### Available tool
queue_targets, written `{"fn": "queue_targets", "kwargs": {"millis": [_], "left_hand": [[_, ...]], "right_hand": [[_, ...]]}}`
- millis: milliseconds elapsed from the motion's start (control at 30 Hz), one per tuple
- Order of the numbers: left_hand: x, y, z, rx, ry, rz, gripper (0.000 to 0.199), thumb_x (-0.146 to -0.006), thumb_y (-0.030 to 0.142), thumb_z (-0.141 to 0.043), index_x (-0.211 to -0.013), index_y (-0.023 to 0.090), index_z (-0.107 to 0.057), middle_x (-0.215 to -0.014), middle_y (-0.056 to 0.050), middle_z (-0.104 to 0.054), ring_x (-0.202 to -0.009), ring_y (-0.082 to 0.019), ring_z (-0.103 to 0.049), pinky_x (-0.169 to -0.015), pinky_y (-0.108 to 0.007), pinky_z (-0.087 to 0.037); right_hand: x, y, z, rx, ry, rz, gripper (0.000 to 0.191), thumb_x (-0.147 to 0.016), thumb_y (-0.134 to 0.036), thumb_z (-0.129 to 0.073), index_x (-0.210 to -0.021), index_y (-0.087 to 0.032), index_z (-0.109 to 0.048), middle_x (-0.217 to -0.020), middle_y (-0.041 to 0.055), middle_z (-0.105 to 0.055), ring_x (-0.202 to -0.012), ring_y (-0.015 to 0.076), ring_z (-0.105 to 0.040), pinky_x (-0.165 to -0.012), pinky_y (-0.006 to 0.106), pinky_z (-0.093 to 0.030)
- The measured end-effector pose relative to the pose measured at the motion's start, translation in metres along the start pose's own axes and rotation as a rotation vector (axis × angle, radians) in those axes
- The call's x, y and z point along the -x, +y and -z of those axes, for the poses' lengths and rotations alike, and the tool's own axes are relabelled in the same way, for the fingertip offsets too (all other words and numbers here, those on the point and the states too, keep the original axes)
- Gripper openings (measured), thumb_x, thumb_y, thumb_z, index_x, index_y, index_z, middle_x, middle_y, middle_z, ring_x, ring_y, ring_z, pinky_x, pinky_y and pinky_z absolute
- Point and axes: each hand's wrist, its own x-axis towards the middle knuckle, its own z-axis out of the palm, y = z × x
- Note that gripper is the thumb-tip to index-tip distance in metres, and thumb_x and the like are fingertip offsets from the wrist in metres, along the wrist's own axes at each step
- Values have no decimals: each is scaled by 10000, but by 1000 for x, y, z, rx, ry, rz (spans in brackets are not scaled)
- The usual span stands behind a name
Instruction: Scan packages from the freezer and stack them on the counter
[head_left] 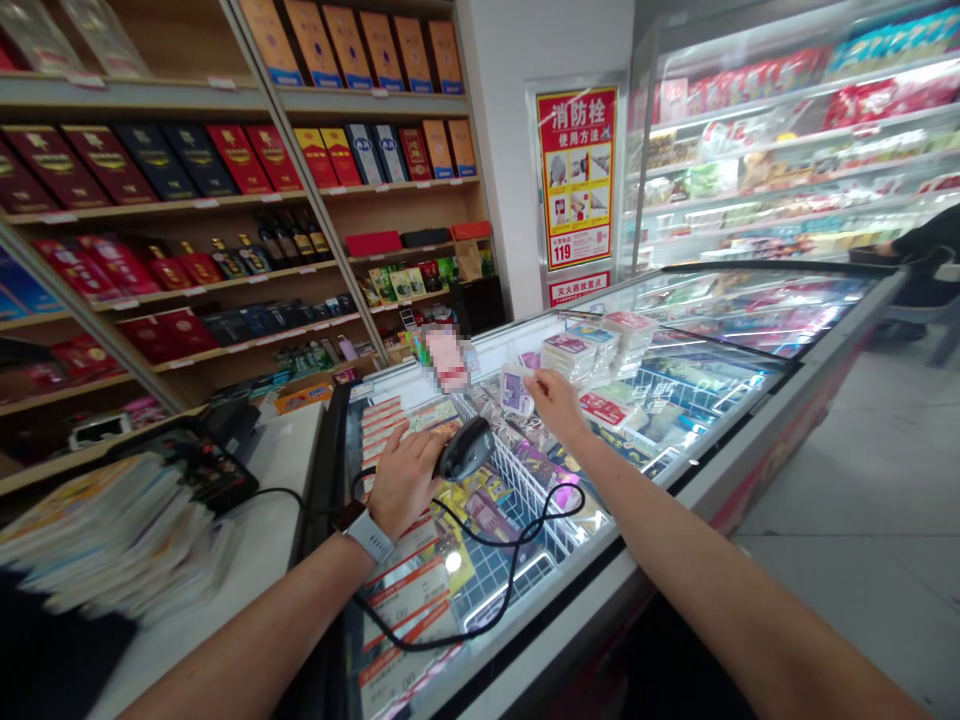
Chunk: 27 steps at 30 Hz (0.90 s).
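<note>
On the left, my left hand is closed round a black handheld scanner, whose head points right; its black cable loops over the glass freezer top. A watch with a pale band sits on that wrist. Farther right, the fingers of my right hand pinch the edge of a small white and purple packet. Just beyond it, stacks of similar flat packets stand on the glass. A red and white packet lies right of my right hand.
A counter at the left bears a blurred stack of packets. Shelves of boxed goods rise behind. A lit display fridge stands at the back right, with a person's dark sleeve at the right edge.
</note>
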Motion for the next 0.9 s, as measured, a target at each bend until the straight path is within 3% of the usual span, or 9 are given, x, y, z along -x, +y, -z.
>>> {"fn": "queue_targets", "kwargs": {"millis": [167,400,633,767,900], "left_hand": [[0,0,0,-1,2,-1,372,-785,101,-555,-1145,169,-616,-1052,-93,-723,-1006,-269,-658,-1085,-495,-349],[3,-2,-3,-9,-23,12,432,-770,106,-576,-1197,165,-600,-1121,-104,-715,-1034,-280,-650,-1099,-509,-334],[0,0,3,11,-7,35,464,-756,94,-578,-1213,171,-597,-1095,-109,-716,-1022,-284,-655,-1101,-510,-341],[-3,-5,6,56,38,73,386,-784,146,-590,-1167,183,-608,-1093,-104,-718,-1046,-287,-651,-1092,-500,-358],[-6,-14,7,108,117,152,324,-817,210,-588,-1139,176,-611,-1077,-109,-720,-1045,-283,-653,-1048,-463,-415]], "right_hand": [[2,10,-9,36,-91,24,287,-946,-404,-468,-737,-212,-516,-774,15,-516,-753,169,-500,-707,277,-361],[8,11,-12,132,-301,-83,222,-972,-374,-428,-949,-207,-572,-754,7,-611,-685,168,-544,-633,257,-342],[9,15,-16,376,-499,-69,158,-867,-217,-540,-994,-177,-623,-1013,88,-708,-910,211,-633,-783,275,-419],[8,14,-14,341,-464,-81,147,-879,-240,-537,-984,-184,-624,-976,85,-716,-912,217,-652,-797,282,-451],[8,16,-14,107,-393,-201,149,-903,-277,-515,-998,-201,-602,-865,43,-702,-721,178,-663,-662,268,-487]]}}
